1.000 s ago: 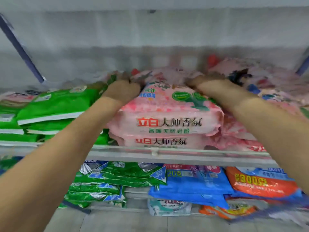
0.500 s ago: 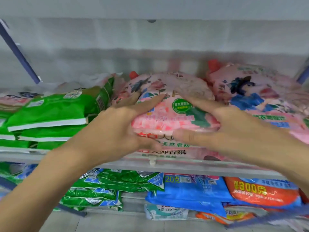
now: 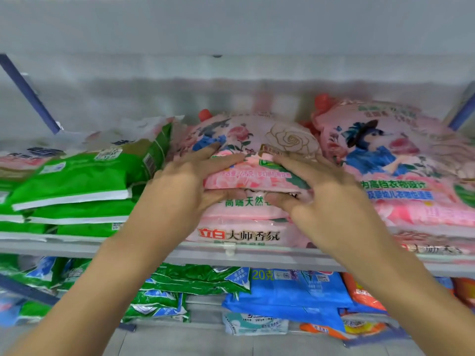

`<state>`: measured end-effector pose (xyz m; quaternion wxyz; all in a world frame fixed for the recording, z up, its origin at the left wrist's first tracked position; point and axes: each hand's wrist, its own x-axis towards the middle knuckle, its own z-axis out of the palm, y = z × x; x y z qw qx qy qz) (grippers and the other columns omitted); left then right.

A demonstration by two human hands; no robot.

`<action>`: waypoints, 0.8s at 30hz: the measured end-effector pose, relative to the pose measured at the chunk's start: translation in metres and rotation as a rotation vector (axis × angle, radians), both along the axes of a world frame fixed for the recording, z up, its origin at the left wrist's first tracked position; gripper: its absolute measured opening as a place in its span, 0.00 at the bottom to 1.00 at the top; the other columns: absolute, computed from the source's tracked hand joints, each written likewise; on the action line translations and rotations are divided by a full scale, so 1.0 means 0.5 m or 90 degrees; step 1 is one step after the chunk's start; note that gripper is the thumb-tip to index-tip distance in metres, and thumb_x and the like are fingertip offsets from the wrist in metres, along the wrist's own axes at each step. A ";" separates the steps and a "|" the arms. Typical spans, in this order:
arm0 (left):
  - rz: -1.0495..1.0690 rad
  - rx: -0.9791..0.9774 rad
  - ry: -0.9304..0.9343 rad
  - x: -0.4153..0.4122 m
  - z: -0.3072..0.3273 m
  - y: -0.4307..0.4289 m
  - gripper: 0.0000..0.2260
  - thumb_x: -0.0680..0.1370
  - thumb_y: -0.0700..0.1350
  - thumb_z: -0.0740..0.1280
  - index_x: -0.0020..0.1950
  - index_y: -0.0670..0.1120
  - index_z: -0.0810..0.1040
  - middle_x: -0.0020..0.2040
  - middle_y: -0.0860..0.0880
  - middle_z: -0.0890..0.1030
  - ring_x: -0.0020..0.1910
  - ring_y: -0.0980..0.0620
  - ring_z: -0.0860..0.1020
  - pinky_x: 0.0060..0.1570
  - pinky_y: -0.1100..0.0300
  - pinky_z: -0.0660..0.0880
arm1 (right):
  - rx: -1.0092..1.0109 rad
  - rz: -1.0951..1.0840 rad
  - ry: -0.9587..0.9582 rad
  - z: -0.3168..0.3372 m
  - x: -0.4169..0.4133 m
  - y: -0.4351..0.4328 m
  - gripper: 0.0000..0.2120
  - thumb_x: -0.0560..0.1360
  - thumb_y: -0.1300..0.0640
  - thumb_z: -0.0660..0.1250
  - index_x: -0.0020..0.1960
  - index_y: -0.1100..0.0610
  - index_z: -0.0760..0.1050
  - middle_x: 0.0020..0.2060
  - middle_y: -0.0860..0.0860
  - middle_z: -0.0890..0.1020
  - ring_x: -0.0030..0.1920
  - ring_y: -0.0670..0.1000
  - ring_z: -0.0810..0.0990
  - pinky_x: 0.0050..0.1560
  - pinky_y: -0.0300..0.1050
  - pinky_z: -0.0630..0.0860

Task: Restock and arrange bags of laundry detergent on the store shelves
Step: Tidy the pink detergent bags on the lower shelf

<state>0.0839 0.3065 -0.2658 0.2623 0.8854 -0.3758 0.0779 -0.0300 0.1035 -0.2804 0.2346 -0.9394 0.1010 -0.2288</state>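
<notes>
The left hand and the right hand both grasp the front edge of the top pink bag, fingers above and thumbs below. A second ago they reached far back over the pile; now they have come forward to its front. The bag lies on the pink pile on the upper shelf, between the green bags and other pink bags. I think they are straightening it.
</notes>
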 end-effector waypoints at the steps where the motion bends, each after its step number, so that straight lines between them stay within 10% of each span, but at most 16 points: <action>1: 0.005 -0.004 -0.001 -0.005 -0.003 0.000 0.27 0.72 0.72 0.63 0.71 0.71 0.70 0.77 0.54 0.69 0.74 0.46 0.72 0.69 0.42 0.72 | -0.008 -0.002 -0.005 -0.003 -0.003 0.004 0.31 0.73 0.46 0.76 0.74 0.43 0.73 0.72 0.45 0.75 0.75 0.53 0.69 0.78 0.49 0.63; 11: 0.127 0.175 0.068 -0.087 0.027 -0.006 0.29 0.81 0.62 0.62 0.80 0.66 0.56 0.83 0.53 0.55 0.80 0.39 0.56 0.75 0.42 0.64 | -0.014 -0.056 0.070 0.012 -0.051 0.047 0.26 0.80 0.47 0.67 0.76 0.50 0.69 0.73 0.48 0.73 0.76 0.56 0.66 0.74 0.56 0.68; 24: 0.158 0.147 0.122 -0.354 0.139 0.111 0.27 0.82 0.58 0.63 0.80 0.52 0.65 0.79 0.41 0.66 0.78 0.35 0.62 0.74 0.39 0.64 | 0.108 -0.003 0.217 0.202 -0.294 0.161 0.31 0.82 0.41 0.62 0.80 0.51 0.63 0.79 0.47 0.66 0.80 0.50 0.60 0.77 0.44 0.57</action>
